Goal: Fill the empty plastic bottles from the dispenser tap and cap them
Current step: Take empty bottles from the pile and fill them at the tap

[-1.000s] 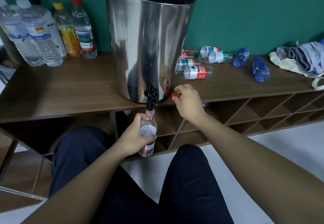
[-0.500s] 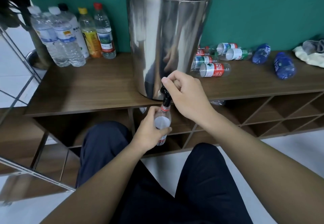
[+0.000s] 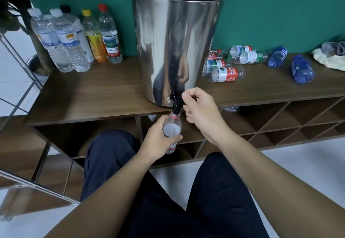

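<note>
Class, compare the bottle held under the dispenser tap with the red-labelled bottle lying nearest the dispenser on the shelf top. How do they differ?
The held bottle stands upright below the tap, in the grip of the left hand; the lying bottle rests on its side on the shelf top, untouched. The held bottle hangs below the shelf edge; the lying bottle sits beside the dispenser. Both are clear plastic with red labels.

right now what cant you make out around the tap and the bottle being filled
- Head view: tap lever, covered by the right hand gripping it; open or closed, cannot tell.
- Bottle lower half, wrapped by the left hand; water level unclear.
- Dispenser top, cut off by the frame's upper edge.
- Red cap: not visible.
</note>
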